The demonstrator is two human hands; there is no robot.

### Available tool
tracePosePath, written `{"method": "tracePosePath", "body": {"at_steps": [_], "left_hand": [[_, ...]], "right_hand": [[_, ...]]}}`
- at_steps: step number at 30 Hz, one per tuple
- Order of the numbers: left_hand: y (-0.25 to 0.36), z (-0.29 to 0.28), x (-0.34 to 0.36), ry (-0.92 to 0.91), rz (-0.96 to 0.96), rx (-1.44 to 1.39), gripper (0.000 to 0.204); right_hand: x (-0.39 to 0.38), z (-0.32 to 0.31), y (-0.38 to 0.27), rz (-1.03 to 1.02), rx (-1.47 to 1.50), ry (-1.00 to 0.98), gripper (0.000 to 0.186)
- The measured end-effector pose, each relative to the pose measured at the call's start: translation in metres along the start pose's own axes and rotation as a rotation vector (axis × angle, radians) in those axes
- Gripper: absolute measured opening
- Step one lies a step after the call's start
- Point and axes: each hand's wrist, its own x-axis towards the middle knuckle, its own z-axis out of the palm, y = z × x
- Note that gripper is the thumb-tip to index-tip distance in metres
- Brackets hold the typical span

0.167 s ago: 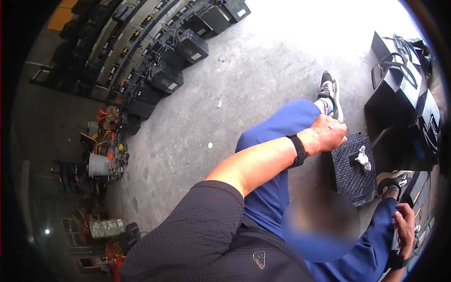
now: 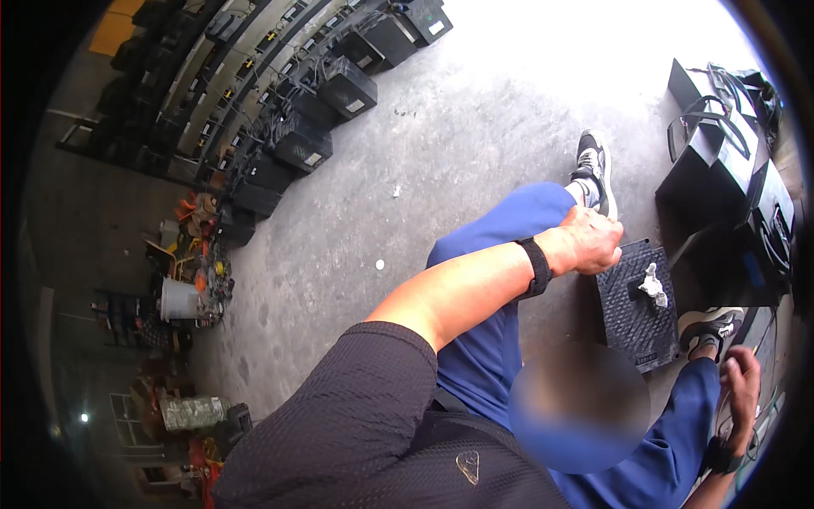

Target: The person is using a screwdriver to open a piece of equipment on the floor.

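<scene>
My left hand (image 2: 591,241) is closed, fingers curled down, by the far left corner of a black textured plastic panel (image 2: 638,332). Whatever those fingers hold, if anything, is hidden beneath them. The panel lies on the floor between my shoes, with a crumpled white piece of tissue or cloth (image 2: 653,286) on top of it. At the right, beside my lower leg in blue trousers, my right hand (image 2: 743,383) hangs in the air. Its fingers are loosely bent and apart, and I see nothing in them.
Large black boxes with cable loops (image 2: 708,153) stand right of the panel. Along the far left runs a row of black battery-like cases (image 2: 348,87) below wired racks. A grey-white bucket (image 2: 179,299) stands among clutter at left. Thin cables (image 2: 769,407) lie near my right hand.
My right hand has lifted a little, away from my leg, and its fingers have turned upward. My left hand has shifted very slightly left.
</scene>
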Motion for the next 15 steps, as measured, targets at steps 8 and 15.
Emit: {"method": "tracePosePath", "body": {"at_steps": [8, 15], "left_hand": [[-0.003, 0.008, -0.01, -0.003, -0.025, -0.096, 0.036], [-0.019, 0.029, -0.001, 0.03, 0.206, -0.293, 0.03]], "right_hand": [[0.055, 0.065, -0.033, -0.065, 0.0, -0.118, 0.011], [0.037, 0.065, -0.03, -0.086, -0.084, -0.142, 0.012]]}}
